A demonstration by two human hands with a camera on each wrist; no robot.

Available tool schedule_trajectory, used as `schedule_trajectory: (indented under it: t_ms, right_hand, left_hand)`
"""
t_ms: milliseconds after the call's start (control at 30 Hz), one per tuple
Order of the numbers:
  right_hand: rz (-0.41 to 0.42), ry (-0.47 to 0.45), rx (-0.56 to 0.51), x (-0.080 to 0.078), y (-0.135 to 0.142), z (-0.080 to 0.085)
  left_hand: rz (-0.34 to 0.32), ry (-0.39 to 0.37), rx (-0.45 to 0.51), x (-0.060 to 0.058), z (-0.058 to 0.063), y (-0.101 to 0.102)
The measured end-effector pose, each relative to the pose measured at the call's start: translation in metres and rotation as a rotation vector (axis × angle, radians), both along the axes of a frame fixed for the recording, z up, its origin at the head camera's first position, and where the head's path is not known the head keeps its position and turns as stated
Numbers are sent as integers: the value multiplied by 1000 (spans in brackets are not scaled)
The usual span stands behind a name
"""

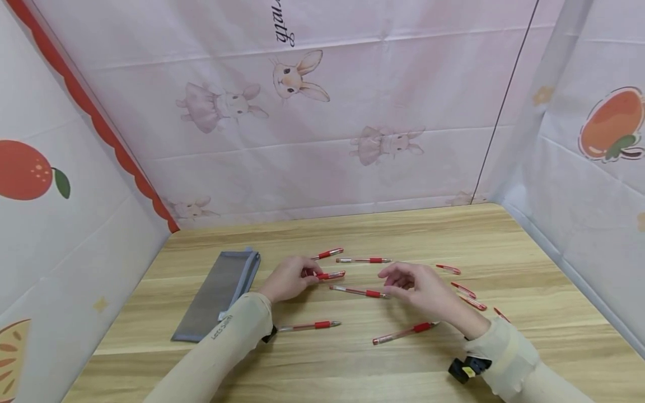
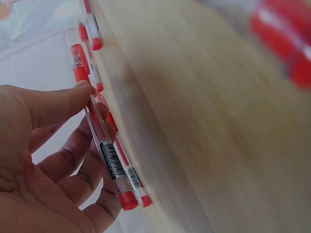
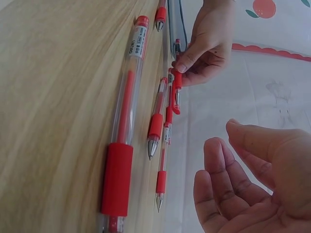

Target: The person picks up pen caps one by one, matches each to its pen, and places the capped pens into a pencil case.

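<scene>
Between thumb and fingers, my left hand (image 1: 291,278) pinches a capped red gel pen (image 2: 99,124). The pen's barcode label and red end show in the left wrist view, with another pen (image 2: 127,165) just behind it. My right hand (image 1: 427,288) hovers over the table with fingers loosely bent and holds nothing. Near its fingertips lies an uncapped pen (image 1: 356,291) with a red grip. Below that hand another uncapped pen (image 1: 403,334) lies slanted. One more pen (image 1: 364,260) lies further back, beside a pen (image 1: 328,253) partly hidden by my left hand.
A grey mesh zip pouch (image 1: 209,296) lies flat at the left, partly under my left forearm. Several red pen caps (image 1: 463,290) are scattered at the right. Another pen (image 1: 312,325) lies near my left wrist. Printed cloth walls (image 1: 312,184) border the wooden table (image 1: 342,369).
</scene>
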State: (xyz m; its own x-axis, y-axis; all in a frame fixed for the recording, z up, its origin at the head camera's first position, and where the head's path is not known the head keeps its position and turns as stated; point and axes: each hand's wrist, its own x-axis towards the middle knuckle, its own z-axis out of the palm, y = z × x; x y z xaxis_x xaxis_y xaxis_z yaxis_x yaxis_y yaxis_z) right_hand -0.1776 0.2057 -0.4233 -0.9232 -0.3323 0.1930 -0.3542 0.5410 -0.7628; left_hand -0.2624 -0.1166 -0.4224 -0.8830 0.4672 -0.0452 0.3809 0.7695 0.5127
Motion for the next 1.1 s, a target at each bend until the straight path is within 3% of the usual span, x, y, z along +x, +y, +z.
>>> schedule_trajectory:
  t_ms: [633, 933, 1100]
  right_hand:
    - [-48, -21, -19, 5, 20, 0]
    - [-64, -3, -46, 9, 31, 4]
    - [-91, 9, -47, 10, 38, 4]
  left_hand:
    - [44, -27, -37, -1, -4, -10]
    - [49, -14, -32, 6, 3, -12]
    - [18, 0, -18, 13, 8, -13]
